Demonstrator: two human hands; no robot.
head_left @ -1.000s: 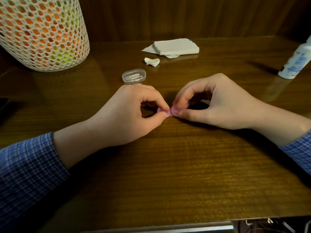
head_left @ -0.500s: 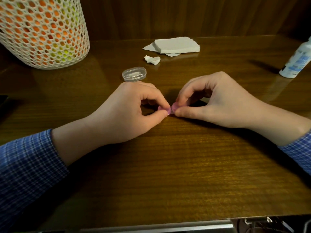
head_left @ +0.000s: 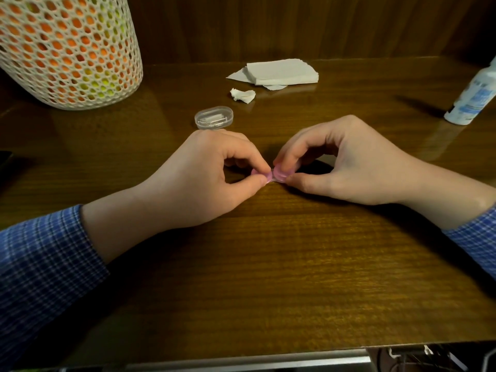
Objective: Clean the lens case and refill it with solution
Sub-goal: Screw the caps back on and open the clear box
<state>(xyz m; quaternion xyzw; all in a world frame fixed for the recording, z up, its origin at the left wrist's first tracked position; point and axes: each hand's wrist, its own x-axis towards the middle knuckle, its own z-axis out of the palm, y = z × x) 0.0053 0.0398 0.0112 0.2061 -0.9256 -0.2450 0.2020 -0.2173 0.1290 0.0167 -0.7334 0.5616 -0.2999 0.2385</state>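
While both hands (head_left: pixel 204 175) pinch it, lens case (head_left: pixel 277 174) sits between fingertips.

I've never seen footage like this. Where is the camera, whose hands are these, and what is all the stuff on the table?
There is no machine here: a person wears a wide-angle camera on the head, so you look forward and down at their own two hands. The left hand and the right hand meet in the middle, and both pinch a small pink lens case just above the wooden table. Most of the case is hidden by the fingers.

Behind the hands lie a small clear plastic box, a crumpled bit of tissue and a stack of white tissues. At the far right stands a white bottle, probably the lens solution. At the far left is a white mesh basket with orange and yellow showing through its holes.
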